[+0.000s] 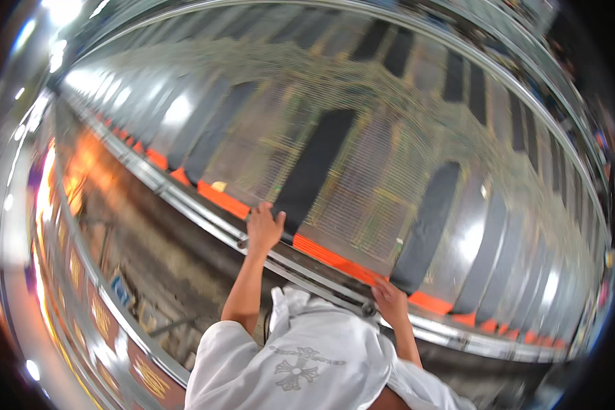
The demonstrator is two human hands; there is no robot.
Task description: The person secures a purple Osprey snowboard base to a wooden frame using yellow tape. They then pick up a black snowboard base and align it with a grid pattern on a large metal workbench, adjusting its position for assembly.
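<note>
A long table with a sloping top carries several long dark fabric panels [319, 164] with rounded far ends. My left hand [264, 228] is at the near end of one panel, its thumb and forefinger apart, beside an orange edge strip [224, 199]. My right hand [390, 301] rests at the near edge, fingers stretched over the end of another orange strip [338, 260]. Close by that hand lies the near end of a second dark panel [428, 229]. Neither hand shows anything lifted in it.
Between the panels lie greyish surfaces with yellow-green lines [362, 181]. A metal rail [191, 217] runs along the table's near edge, just in front of me. To the left stands another long railed table [126, 321], and the floor between holds a small blue-and-white item [121, 290].
</note>
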